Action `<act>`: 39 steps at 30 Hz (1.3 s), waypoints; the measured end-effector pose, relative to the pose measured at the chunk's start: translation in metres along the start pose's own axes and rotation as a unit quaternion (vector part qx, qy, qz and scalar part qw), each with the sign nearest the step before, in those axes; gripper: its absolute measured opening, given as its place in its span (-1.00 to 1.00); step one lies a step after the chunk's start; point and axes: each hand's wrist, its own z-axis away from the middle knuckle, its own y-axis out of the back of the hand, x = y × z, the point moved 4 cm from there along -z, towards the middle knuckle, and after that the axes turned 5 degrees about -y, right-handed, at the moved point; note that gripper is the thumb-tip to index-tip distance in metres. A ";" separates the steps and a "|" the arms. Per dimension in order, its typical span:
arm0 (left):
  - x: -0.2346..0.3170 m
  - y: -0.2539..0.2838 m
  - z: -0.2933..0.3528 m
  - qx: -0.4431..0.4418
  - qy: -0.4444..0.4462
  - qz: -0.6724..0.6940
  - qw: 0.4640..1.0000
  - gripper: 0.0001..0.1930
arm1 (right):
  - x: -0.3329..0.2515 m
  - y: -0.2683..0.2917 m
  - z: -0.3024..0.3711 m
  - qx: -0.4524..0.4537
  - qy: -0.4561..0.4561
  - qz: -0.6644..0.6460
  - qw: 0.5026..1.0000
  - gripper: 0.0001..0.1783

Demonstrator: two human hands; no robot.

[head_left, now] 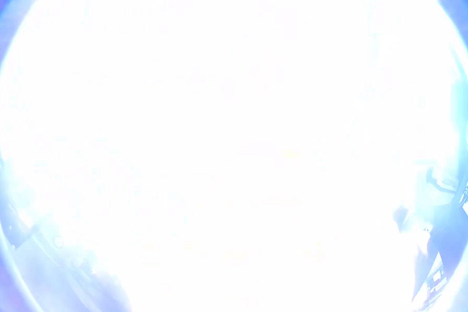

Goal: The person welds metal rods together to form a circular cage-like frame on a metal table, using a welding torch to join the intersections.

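White glare fills nearly the whole head view and washes out its middle. Neither my left hand nor my right hand can be made out in it. Whatever they hold or touch is lost in the brightness.
Along the right rim stands a bluish dark shape, too washed out to name, with a curved dark piece above it. A pale blue surface shows at the lower left, and a darker patch lies along the left rim.
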 end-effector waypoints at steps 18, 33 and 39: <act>-0.008 0.041 -0.044 0.056 0.074 0.554 0.827 -0.63 | 0.009 -0.010 -0.006 -0.161 -0.173 -0.094 0.967 -0.34; -0.008 0.038 -0.044 -0.023 0.107 0.562 0.820 -0.64 | 0.010 -0.011 -0.002 -0.119 -0.159 -0.056 0.979 -0.31; -0.007 0.036 -0.040 -0.036 0.020 0.404 0.914 -0.72 | 0.016 -0.018 0.013 -0.085 0.010 0.141 0.986 -0.74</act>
